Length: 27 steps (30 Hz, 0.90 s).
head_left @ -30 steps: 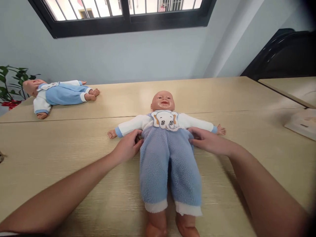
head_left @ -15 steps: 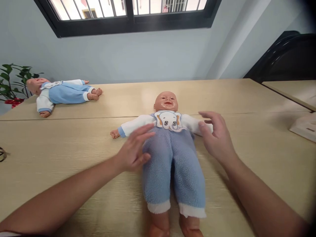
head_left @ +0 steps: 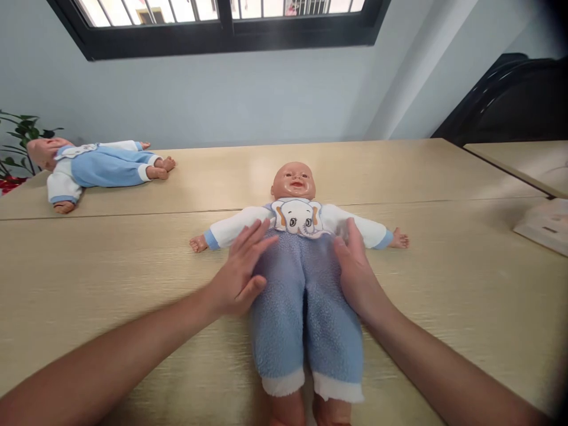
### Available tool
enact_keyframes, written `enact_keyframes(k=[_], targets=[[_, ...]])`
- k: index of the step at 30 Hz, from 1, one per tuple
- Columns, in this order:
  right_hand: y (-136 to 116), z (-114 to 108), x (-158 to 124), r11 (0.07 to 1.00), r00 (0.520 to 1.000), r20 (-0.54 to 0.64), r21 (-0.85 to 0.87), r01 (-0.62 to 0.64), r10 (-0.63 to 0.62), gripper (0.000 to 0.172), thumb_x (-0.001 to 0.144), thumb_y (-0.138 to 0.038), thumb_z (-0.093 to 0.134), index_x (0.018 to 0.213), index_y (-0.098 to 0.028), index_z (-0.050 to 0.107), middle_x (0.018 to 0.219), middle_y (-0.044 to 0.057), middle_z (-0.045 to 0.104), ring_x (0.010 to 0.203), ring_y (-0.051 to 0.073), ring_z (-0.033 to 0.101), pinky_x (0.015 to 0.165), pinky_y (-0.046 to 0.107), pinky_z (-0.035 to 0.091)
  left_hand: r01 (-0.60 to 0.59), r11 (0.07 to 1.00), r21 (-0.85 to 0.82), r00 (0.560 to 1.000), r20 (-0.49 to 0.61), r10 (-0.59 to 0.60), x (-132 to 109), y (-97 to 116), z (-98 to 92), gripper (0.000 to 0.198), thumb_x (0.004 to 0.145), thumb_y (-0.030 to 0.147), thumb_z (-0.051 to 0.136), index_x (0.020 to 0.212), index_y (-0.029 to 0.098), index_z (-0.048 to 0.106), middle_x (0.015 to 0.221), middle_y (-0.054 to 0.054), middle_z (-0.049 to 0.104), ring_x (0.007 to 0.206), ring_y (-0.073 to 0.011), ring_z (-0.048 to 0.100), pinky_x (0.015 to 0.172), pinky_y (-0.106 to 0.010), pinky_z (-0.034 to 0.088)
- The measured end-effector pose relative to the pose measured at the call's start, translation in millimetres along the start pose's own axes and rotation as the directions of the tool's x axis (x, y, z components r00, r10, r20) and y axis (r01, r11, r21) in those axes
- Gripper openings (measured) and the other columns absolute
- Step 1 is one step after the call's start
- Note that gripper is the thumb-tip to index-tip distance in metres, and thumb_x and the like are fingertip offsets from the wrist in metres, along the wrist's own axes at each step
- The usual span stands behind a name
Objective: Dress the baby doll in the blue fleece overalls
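Left hand (head_left: pixel 242 266): fingers spread, thumb out, nothing pinched; it is over the near-left side of a bald, tan plastic baby doll (head_left: pixel 306 260), slightly blurred, contact not clear. Right hand (head_left: pixel 358 272): edge-on beside the doll's other side at the waist, thumb and forefinger up by the cloth; can't tell whether it pinches any, other fingers hidden. Doll lies face up between the hands, head away from the person, arms out sideways, legs toward the person with the feet out of frame. Progress, as judged: dressing looks basically done. The light-blue fleece trousers (head_left: pixel 284 313) cover both legs down to white hems, the white sleeves (head_left: pixel 235 228) reach their blue cuffs, and the white elephant-face bib (head_left: pixel 297 216) lies flat on the chest. What's left is probably minor, maybe smoothing the sides at the waist; back of the outfit is hidden, so fastening there can't be checked. Further out: pale wood-grain table (head_left: pixel 133 248) under everything; second doll in similar blue-and-white clothes (head_left: pixel 106 168) on its back at far left, well apart, also fully dressed as far as visible; green leafy plant (head_left: pixel 24 130) behind it; off-white plastic object (head_left: pixel 544 228) at right edge, unidentified; black-framed window (head_left: pixel 226 38) above.
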State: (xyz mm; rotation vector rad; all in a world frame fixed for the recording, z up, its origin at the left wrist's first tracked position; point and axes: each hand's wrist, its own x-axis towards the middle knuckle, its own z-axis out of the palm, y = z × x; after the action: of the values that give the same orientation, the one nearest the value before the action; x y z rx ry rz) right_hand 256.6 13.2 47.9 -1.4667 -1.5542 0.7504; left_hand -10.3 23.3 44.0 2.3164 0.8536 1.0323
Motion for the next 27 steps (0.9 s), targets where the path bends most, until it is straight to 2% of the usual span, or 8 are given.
enact_keyframes(k=[2,4,8,15,17,21,23,27], targets=[[-5.1,-2.8,2.2,0.999,0.999,-0.027,-0.032,0.026,-0.026,0.073,0.103,-0.065,0.037,0.166,-0.034,0.018,0.175,0.0,0.01,0.162,0.027,0.005,0.131,0.055,0.006,0.026,0.997,-0.072,0.971,-0.237,-0.043,15.0,1.4,7.0,0.063,0.104,0.066,0.024,0.153,0.031,0.044,0.169,-0.006,0.032,0.159,-0.0321,0.02,0.13,-0.06,0.015],[-7.6,-4.2,6.9,0.998,0.998,-0.017,-0.028,0.057,-0.057,0.071,0.102,-0.065,0.04,0.164,-0.033,0.029,0.174,0.001,0.019,0.161,0.027,0.013,0.132,0.053,0.008,0.064,0.98,-0.191,0.934,-0.335,-0.127,29.0,-1.7,16.0,0.06,0.106,0.063,0.023,0.151,0.031,0.047,0.168,-0.005,0.035,0.159,-0.029,0.024,0.131,-0.055,0.018],[-2.8,-1.2,14.1,0.994,1.0,0.025,0.113,0.006,-0.009,0.066,0.102,-0.065,0.04,0.161,-0.035,0.036,0.17,-0.002,0.031,0.159,0.025,0.024,0.131,0.051,0.016,0.174,0.932,-0.319,0.945,-0.213,-0.249,37.6,-9.4,29.8,0.065,0.105,0.064,0.019,0.156,0.03,0.043,0.168,-0.004,0.035,0.16,-0.0262,0.022,0.133,-0.052,0.011],[1.3,6.3,4.5,0.958,0.981,0.009,0.217,-0.189,0.192,0.067,0.1,-0.065,0.043,0.159,-0.033,0.04,0.169,-0.003,0.031,0.159,0.027,0.023,0.131,0.051,0.02,0.393,0.873,-0.288,0.899,-0.081,-0.431,13.7,8.8,37.4,0.061,0.106,0.06,0.027,0.162,0.035,0.032,0.174,0.001,0.016,0.162,-0.0271,0.007,0.134,-0.054,0.002],[-1.8,4.7,1.9,0.967,0.985,-0.035,0.199,-0.158,0.168,0.065,0.101,-0.063,0.042,0.159,-0.034,0.039,0.169,-0.002,0.033,0.158,0.027,0.024,0.13,0.052,0.023,0.384,0.872,-0.302,0.895,-0.108,-0.432,12.5,10.3,37.1,0.061,0.106,0.061,0.024,0.16,0.035,0.035,0.174,0.001,0.019,0.162,-0.0273,0.009,0.134,-0.055,0.004],[-6.5,0.3,0.4,0.991,0.981,-0.19,0.129,-0.021,0.046,0.06,0.104,-0.058,0.036,0.158,-0.033,0.036,0.167,0.002,0.036,0.156,0.027,0.029,0.128,0.051,0.027,0.197,0.906,-0.374,0.9,-0.297,-0.318,17.0,1.6,33.3,0.066,0.105,0.065,0.014,0.155,0.032,0.043,0.17,-0.002,0.03,0.161,-0.0261,0.017,0.134,-0.053,0.011],[-6.3,-0.2,0.3,0.992,0.979,-0.187,0.116,-0.057,0.078,0.056,0.104,-0.058,0.036,0.154,-0.033,0.04,0.161,0.005,0.044,0.152,0.028,0.037,0.126,0.052,0.03,0.226,0.863,-0.452,0.869,-0.307,-0.388,16.2,-3.2,32.8,0.066,0.106,0.063,0.012,0.155,0.032,0.042,0.169,-0.002,0.033,0.16,-0.0245,0.021,0.133,-0.052,0.014],[-2.8,3.1,-0.3,0.973,0.977,-0.071,0.133,-0.189,0.2,0.054,0.1,-0.058,0.042,0.145,-0.028,0.049,0.155,0.01,0.048,0.148,0.032,0.039,0.126,0.055,0.029,0.398,0.684,-0.611,0.804,-0.127,-0.581,4.5,0.8,37.8,0.062,0.108,0.06,0.014,0.157,0.032,0.04,0.171,0.001,0.03,0.16,-0.0227,0.02,0.134,-0.05,0.012]])
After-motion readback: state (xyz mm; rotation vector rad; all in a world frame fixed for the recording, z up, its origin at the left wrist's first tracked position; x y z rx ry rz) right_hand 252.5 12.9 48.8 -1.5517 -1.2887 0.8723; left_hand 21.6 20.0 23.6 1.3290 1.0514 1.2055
